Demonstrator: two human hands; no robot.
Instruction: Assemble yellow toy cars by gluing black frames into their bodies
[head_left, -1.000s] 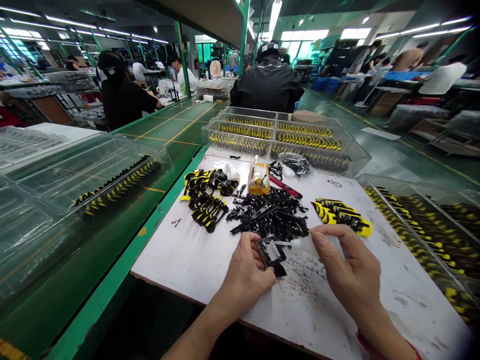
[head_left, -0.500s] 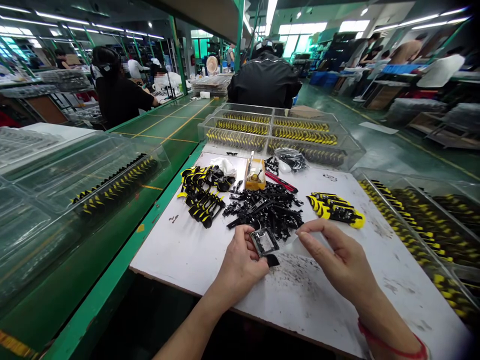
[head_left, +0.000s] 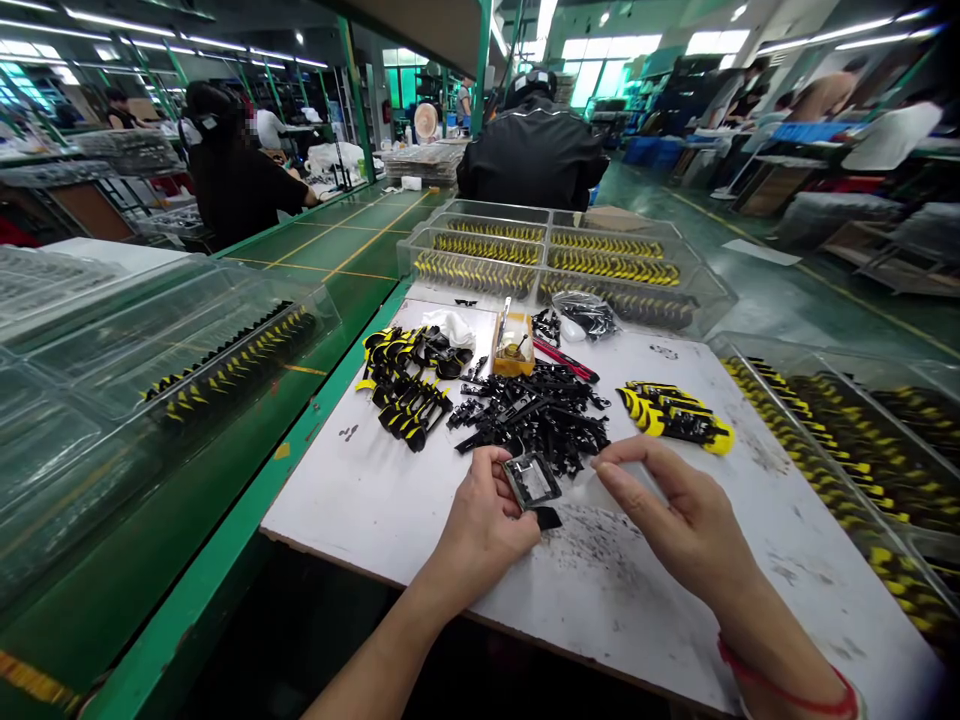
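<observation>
My left hand [head_left: 491,520] is closed on a small dark rectangular frame [head_left: 534,482] with a pale, shiny middle, tilted toward me. A black flap [head_left: 548,517] shows just below it by the thumb. To its right, my right hand [head_left: 675,510] is in a pinch, thumb against forefinger, apart from the frame. A thin, see-through film [head_left: 589,492] seems to hang from those fingertips; its edges are hard to make out. Beyond both hands lies a heap of small black plastic parts [head_left: 536,410] on the white board [head_left: 360,510].
Yellow-and-black curved parts [head_left: 405,390] lie left of the heap, more [head_left: 675,415] on the right. Behind stand an amber box [head_left: 513,358], a red tool [head_left: 564,358] and a bag [head_left: 585,315]. Filled clear trays [head_left: 551,265] flank the board. A co-worker [head_left: 532,150] sits ahead.
The view has shifted slightly. Both hands keep nearly the same pose, with the frame still in the left one and the right one still pinched.
</observation>
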